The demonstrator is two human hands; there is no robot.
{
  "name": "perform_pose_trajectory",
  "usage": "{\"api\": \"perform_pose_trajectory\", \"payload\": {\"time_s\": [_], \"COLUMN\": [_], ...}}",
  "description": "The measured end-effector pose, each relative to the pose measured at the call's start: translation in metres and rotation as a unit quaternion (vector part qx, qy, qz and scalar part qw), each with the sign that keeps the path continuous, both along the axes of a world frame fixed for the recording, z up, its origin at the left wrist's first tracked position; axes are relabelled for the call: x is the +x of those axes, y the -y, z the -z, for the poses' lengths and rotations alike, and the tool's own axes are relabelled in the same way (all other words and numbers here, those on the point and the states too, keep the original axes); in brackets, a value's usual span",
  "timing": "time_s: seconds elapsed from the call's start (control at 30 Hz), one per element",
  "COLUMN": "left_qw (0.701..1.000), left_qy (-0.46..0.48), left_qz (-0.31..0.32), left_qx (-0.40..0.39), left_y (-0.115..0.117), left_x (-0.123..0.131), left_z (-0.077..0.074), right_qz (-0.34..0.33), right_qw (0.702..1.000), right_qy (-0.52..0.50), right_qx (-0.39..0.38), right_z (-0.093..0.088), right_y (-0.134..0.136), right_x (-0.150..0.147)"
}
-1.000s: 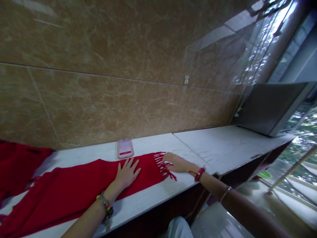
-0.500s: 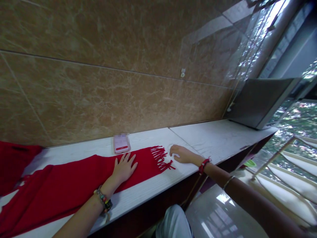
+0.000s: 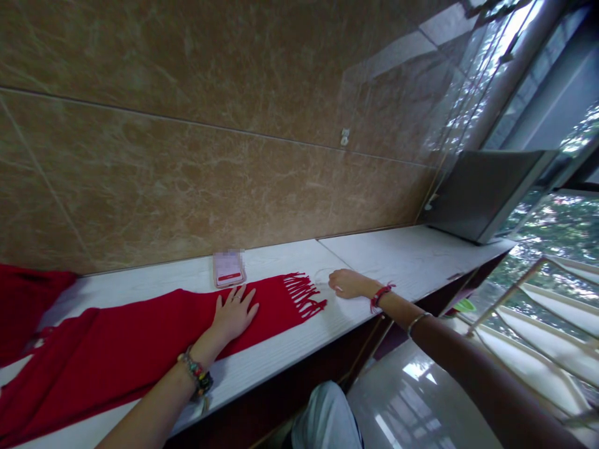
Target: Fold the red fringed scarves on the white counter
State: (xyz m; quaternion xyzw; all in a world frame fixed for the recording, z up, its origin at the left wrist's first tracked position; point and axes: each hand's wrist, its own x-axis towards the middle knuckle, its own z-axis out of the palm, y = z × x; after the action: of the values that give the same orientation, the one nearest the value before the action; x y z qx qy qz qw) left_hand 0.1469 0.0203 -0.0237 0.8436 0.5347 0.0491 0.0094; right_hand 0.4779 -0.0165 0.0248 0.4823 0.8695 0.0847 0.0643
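Observation:
A long red scarf (image 3: 126, 340) with a fringed end (image 3: 303, 294) lies stretched along a white counter (image 3: 393, 262). My left hand (image 3: 233, 313) rests flat on the scarf, fingers spread, a beaded bracelet on the wrist. My right hand (image 3: 345, 284) sits on the bare counter just right of the fringe, fingers curled in, apart from the tassels; a red string bracelet circles its wrist. What its fingers hold, if anything, I cannot make out. A pink phone (image 3: 228, 269) lies against the wall just behind my left hand.
A brown marble wall (image 3: 210, 156) backs the counter. More red cloth (image 3: 28, 299) is heaped at the far left. A grey open window panel (image 3: 482, 190) stands at the counter's right end. Glossy floor and a railing lie to the right.
My right hand has drawn off the fringe and moved right onto the bare counter, fingers curling in. The left hand stays flat on the scarf. The view shifted slightly left.

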Motion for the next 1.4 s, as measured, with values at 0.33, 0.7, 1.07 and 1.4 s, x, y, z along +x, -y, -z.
{"api": "perform_pose_trajectory", "payload": {"time_s": [0.33,0.7,1.07,1.4], "left_qw": [1.000,1.000,1.000,1.000], "left_qy": [-0.014,-0.012,-0.022,-0.018], "left_qz": [0.009,0.003,-0.004,-0.003], "left_qx": [0.002,0.002,0.002,-0.014], "left_y": [0.003,0.004,0.007,0.010], "left_x": [-0.002,0.000,-0.001,-0.002], "left_z": [-0.005,-0.005,-0.006,-0.011], "right_qz": [-0.155,-0.077,0.008,0.002], "right_qw": [0.985,0.991,0.999,0.995], "right_qy": [-0.073,-0.107,0.044,-0.082], "right_qx": [-0.023,0.023,-0.001,0.048], "right_z": [0.015,-0.008,-0.002,0.009], "right_y": [0.002,0.019,0.002,-0.056], "right_x": [-0.071,-0.030,-0.001,-0.107]}}
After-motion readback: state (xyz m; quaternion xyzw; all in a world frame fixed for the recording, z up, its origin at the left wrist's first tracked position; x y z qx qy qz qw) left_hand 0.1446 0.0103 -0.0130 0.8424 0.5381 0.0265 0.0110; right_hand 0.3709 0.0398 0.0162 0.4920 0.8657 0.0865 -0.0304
